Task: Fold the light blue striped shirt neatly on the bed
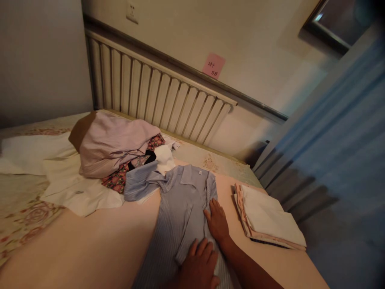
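The bed (90, 241) carries a clothes heap (114, 148) beyond the hands to the left. A blue shirt (180, 200) lies flat under them, with folded cloths (270, 218) just to the right. The right hand (217, 220) and left hand (198, 265) rest palm-down with fingers spread, likely pinning the fabric smooth.

Pale blue striped shirt (180, 212), flat, collar up

Thin striped matt cotton-like cloth shirt (183, 208), smooth matt folded fabric stack (269, 218), soft crumpled cloth pile (114, 150), pink paper note (213, 65), painted ribbed radiator (156, 94)
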The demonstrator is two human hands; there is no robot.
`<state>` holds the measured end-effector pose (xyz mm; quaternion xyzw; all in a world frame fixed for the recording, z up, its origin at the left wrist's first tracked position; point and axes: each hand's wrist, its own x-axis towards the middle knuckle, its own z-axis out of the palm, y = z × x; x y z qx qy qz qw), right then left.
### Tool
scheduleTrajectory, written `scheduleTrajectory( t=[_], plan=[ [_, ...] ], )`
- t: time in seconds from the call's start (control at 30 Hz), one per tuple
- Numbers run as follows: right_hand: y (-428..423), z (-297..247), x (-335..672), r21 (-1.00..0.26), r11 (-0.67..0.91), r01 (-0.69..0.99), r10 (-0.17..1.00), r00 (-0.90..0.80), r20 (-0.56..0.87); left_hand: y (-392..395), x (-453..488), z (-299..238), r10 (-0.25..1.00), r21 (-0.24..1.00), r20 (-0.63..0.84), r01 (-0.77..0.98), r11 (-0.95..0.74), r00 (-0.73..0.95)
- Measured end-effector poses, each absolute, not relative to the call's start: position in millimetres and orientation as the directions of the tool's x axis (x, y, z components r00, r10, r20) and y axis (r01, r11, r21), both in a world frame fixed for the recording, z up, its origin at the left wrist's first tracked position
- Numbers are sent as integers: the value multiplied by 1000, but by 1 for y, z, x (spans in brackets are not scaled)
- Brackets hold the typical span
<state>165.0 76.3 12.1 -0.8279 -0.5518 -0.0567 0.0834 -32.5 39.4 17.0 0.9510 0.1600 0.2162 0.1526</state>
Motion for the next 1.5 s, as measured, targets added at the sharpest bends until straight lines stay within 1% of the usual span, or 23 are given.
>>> scheduleTrajectory(
  t=[0.17,0.23,0.3,0.4,0.5,0.77,0.87,1.2,1.5],
  plan=[
    [77,12,165,-78,-370,926,906,378,190,57,-45,46,495,541,216,319,-778,841],
    [77,12,164,-74,-371,926,906,378,190,66,-49,53,548,590,157,367,-719,822],
    [77,13,164,-69,-371,926,906,378,189,72,-53,59,588,604,87,427,-673,804],
    [77,13,164,-62,-375,925,905,380,191,78,-55,63,618,579,-9,508,-638,786],
    [77,13,164,-59,-376,925,904,380,194,77,-56,62,627,547,-51,547,-634,777],
    [76,13,165,-73,-378,923,903,385,192,78,-61,75,589,520,-124,558,-647,799],
    [76,13,165,-72,-379,923,902,385,193,79,-62,82,580,531,-146,558,-638,802],
    [76,15,163,-70,-379,923,904,385,186,81,-64,74,579,542,-98,531,-652,810],
    [76,15,163,-85,-377,922,900,386,201,84,-67,78,572,538,-119,537,-650,811]
  ],
)
